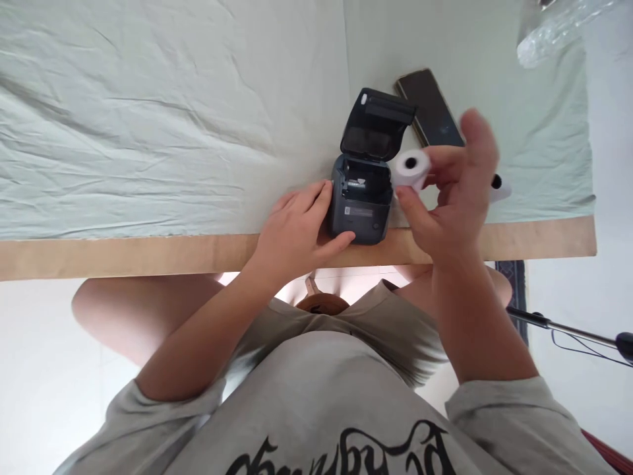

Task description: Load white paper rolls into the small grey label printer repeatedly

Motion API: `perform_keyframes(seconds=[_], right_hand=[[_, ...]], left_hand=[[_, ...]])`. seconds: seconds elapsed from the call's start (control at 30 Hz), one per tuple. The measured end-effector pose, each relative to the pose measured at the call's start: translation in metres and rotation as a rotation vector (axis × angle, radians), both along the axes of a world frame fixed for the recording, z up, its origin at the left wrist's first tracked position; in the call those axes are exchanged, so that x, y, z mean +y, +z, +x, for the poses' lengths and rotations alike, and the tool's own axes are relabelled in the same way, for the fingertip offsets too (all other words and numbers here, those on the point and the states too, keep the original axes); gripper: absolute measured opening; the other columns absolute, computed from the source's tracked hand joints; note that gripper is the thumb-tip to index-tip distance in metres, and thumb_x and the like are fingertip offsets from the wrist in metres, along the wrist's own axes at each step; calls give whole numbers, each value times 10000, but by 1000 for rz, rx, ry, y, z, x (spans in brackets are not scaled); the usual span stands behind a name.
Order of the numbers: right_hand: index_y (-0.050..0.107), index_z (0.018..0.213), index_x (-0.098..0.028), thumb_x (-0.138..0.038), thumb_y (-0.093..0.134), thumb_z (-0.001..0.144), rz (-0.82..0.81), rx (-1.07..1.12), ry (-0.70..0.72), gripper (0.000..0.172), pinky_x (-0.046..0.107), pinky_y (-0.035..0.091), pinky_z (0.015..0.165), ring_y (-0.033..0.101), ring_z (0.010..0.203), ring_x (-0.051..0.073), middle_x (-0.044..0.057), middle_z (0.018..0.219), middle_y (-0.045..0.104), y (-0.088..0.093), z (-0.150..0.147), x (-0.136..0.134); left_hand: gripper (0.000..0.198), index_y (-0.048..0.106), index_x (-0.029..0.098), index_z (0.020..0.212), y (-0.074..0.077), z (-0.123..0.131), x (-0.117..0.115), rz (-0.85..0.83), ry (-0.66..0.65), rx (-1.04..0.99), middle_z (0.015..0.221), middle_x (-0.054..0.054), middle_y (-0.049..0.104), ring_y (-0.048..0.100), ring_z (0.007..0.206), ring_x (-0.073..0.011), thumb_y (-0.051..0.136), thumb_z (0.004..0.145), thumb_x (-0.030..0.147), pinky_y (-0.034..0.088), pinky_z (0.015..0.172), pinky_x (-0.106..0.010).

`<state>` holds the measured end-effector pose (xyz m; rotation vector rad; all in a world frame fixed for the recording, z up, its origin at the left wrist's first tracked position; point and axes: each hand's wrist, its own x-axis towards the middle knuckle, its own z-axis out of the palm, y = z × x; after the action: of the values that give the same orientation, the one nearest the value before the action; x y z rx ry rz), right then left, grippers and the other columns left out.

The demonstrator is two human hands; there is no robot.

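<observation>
A small dark printer (pixel 360 201) stands near the table's front edge with its lid (pixel 376 124) flipped up and open. My left hand (pixel 297 231) wraps round the printer's left side, thumb on its front. My right hand (pixel 452 198) is raised just right of the printer and pinches a white paper roll (pixel 410 168) by its side, the roll's dark core facing me. The roll hangs beside the open compartment, not inside it.
A dark phone (pixel 429 107) lies flat behind the printer. A second white roll (pixel 499 188) lies on the table, partly hidden by my right hand. The table has a pale green cloth (pixel 148 119) and a wooden front edge (pixel 123 254). Crumpled clear plastic (pixel 548 26) sits far right.
</observation>
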<state>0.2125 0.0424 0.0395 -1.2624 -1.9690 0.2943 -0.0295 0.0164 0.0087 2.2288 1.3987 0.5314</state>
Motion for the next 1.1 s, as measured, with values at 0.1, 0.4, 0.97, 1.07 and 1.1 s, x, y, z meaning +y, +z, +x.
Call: perform_keyframes(seconds=[0.1,0.4,0.97,1.07,1.1], right_hand=[[488,1418,-369,-275,612,938,-106,-216,8,505,467,590,942,714,1166,268,54,1292,732,14,-19,7],[689,1033,-304,-231,634,907,-240,-332,-59,155,557,547,1087,732,1167,308,45,1216,791,6,-26,28],[739,1088,-283,-235,656,929,201,-84,66,186,485,583,945,710,1050,255,48,1061,767,-29,-30,-36],[726,1133,-291,-218,655,931,209,-63,91,226,480,583,976,688,1093,252,44,1099,750,-32,-26,-38],[722,1133,-290,-233,647,942,212,-46,87,213,475,587,970,688,1084,246,46,1103,740,-31,-24,-37]], left_hand=[[805,466,41,1580,0,0,0,2,1,1,1588,-216,548,560,1436,-363,546,1001,594,415,1230,-486],[800,478,33,1567,-1,0,0,16,0,-15,1567,-235,560,575,1423,-364,572,996,586,431,1211,-482],[571,547,162,1448,9,9,9,-78,116,-180,1505,-161,622,594,1399,-327,514,1018,536,470,1175,-463],[589,532,148,1470,5,15,11,-47,132,-168,1513,-175,617,581,1419,-340,488,1032,538,449,1189,-477],[611,516,145,1491,4,16,11,-41,137,-146,1526,-177,608,572,1432,-350,497,1025,540,437,1200,-490]])
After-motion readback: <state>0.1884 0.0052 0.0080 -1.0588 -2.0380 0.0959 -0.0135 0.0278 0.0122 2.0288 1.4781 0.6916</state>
